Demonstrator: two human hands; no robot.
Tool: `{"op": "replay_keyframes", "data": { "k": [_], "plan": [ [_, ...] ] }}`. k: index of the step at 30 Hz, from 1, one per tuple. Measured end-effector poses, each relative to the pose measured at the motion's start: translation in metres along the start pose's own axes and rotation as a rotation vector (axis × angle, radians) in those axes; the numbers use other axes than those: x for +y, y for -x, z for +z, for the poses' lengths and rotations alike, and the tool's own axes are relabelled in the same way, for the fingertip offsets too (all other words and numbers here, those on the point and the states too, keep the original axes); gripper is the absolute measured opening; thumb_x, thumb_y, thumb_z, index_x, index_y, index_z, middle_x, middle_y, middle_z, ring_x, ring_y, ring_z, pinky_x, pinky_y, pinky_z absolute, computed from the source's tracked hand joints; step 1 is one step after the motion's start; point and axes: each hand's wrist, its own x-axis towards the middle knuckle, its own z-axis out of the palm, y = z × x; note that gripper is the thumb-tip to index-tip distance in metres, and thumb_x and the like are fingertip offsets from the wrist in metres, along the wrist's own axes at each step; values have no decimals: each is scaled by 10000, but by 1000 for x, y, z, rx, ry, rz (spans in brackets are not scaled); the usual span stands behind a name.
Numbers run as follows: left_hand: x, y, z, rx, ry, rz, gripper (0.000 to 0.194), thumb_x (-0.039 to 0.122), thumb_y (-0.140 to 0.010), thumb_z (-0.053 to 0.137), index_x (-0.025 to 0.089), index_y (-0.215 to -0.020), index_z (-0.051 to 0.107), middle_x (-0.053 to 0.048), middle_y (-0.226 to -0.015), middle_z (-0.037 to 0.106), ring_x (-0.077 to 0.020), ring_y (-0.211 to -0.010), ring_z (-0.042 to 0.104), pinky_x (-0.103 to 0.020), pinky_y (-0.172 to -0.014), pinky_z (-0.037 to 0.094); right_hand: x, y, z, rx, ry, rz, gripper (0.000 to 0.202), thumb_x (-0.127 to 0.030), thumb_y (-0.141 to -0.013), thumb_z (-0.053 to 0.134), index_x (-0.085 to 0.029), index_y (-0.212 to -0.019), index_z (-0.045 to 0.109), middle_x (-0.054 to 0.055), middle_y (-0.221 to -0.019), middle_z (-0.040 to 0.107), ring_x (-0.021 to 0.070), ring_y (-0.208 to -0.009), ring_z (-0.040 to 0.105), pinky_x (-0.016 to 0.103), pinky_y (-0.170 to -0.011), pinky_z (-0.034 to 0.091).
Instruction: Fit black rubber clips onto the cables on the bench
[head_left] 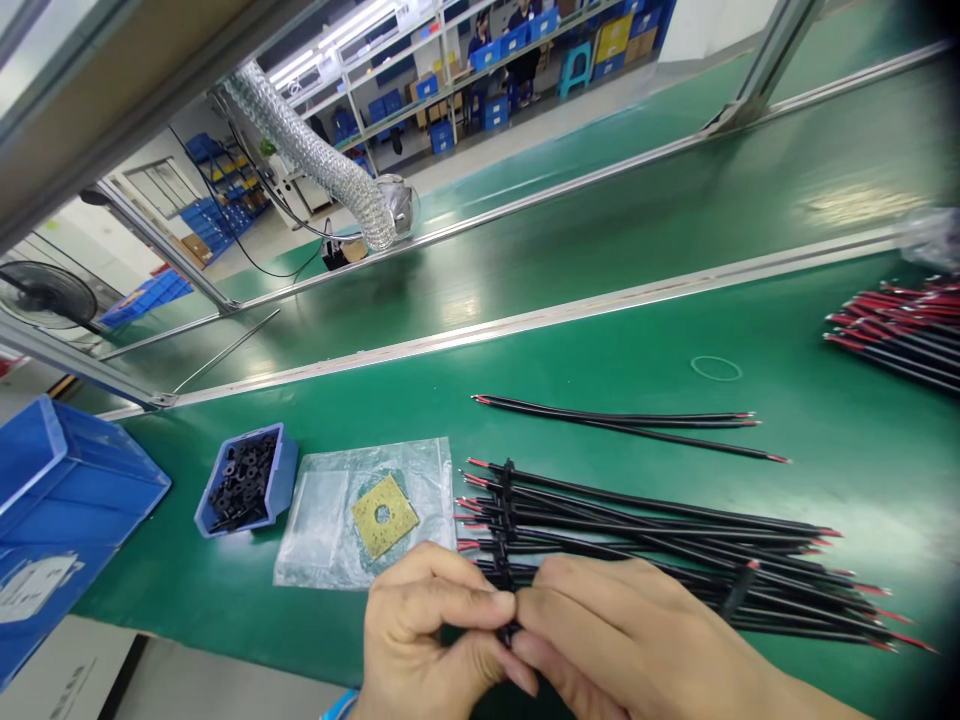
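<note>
My left hand (pixel 442 630) is closed, its thumb and finger pinching a small black part (pixel 508 634) at the fingertips. Against it presses my closed right hand (pixel 622 635), which seems to grip a black cable; a red-tipped cable end (pixel 741 588) sticks up behind that hand. The fingers hide most of what they hold. Just beyond lies a row of black cables (pixel 637 510) with red and silver wire ends. Black fittings (pixel 508 500) sit in line near the left ends of these cables.
A blue bin of small black parts (pixel 246 480) and a clear plastic bag (pixel 322 520) with a yellow square plate (pixel 384 516) lie left. Three loose cables (pixel 615 415), a rubber band (pixel 716 368) and a cable bundle (pixel 900 320) lie farther back. A large blue crate (pixel 82 480) stands far left.
</note>
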Motion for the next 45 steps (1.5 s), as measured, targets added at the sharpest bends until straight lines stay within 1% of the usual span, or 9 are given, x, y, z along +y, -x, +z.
{"op": "replay_keyframes", "data": {
  "k": [12,16,21,24,26,29,31,37,45],
  "plan": [
    [-7,-8,-2,-6,-172,132,396,159,-708,839,338,-1049,747,3,-843,736,-138,-726,680,-237,-690,566,13,-3,-7,-83,12,0,309,-72,-941,361,-196,-761,580,-5,-648,551,122,-546,514,243,-495,401],
    [-12,-20,-54,131,-331,50,418,282,-796,772,319,-1201,673,-42,-1063,711,-173,-868,687,-287,-807,573,49,-7,-18,43,335,23,244,-126,-965,392,-145,-961,635,49,-772,614,166,-663,580,275,-575,446],
    [-13,-39,-145,438,-645,-11,359,384,-806,723,228,-1127,683,-85,-1195,658,-237,-1016,662,-348,-884,552,83,-14,-3,-308,475,299,259,-28,-882,441,-141,-934,668,64,-831,637,182,-707,620,279,-593,453],
    [-13,-47,-185,557,-919,-85,427,467,-803,669,184,-1122,686,-127,-1247,640,-277,-954,677,-414,-853,563,80,-17,5,-369,436,342,243,-29,-867,482,-154,-937,678,52,-832,656,187,-721,642,278,-578,452],
    [-15,-50,-205,535,-1157,-178,455,474,-836,594,156,-1149,684,-164,-1261,636,-306,-905,680,-467,-832,560,75,-18,6,-378,422,358,254,-53,-893,469,-159,-989,679,60,-889,673,202,-787,658,291,-615,472],
    [-20,-55,-226,324,-1428,-303,437,427,-860,533,122,-1121,707,-206,-1164,681,-381,-983,657,-525,-866,528,68,-18,4,-406,396,357,227,-130,-931,473,-179,-987,687,50,-906,687,218,-834,667,317,-664,496],
    [-23,-58,-232,253,-1497,-356,401,406,-870,519,133,-1072,732,-207,-1096,701,-394,-1006,650,-519,-854,525,64,-17,3,-427,385,354,198,-170,-930,498,-187,-943,695,35,-858,687,220,-799,670,326,-648,499],
    [-22,-66,-229,310,-1510,-464,329,366,-891,496,179,-941,762,-182,-1068,707,-360,-908,649,-443,-711,507,66,-15,-4,-351,332,349,196,-247,-910,557,-207,-1022,713,33,-892,695,220,-822,672,335,-672,518],
    [-16,-69,-228,386,-1468,-507,195,293,-844,566,221,-903,738,-41,-891,676,-271,-802,598,-340,-695,455,117,-18,-9,-244,481,471,257,-195,-942,496,-138,-1100,691,103,-1050,701,243,-974,642,355,-823,509]
  ]
}}
